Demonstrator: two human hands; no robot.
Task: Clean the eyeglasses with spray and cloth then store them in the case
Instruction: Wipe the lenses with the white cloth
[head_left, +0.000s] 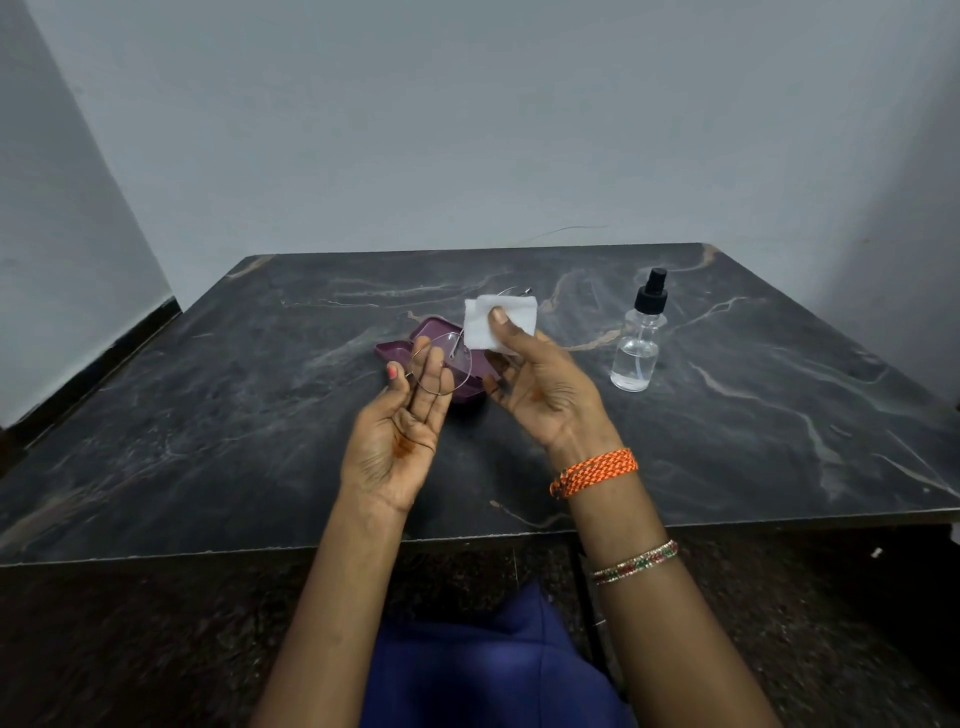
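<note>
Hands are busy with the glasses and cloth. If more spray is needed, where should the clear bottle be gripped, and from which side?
Probably best around the round glass body of the clear spray bottle with the black pump top, below the narrow neck. It stands upright on the dark marble-patterned table, nothing beside it. Come from its near-left side with the right hand, once that sets down the white cloth, leaving the nozzle free.

cloth (497, 321) hides one lens, case (436, 358) partly hidden
</note>
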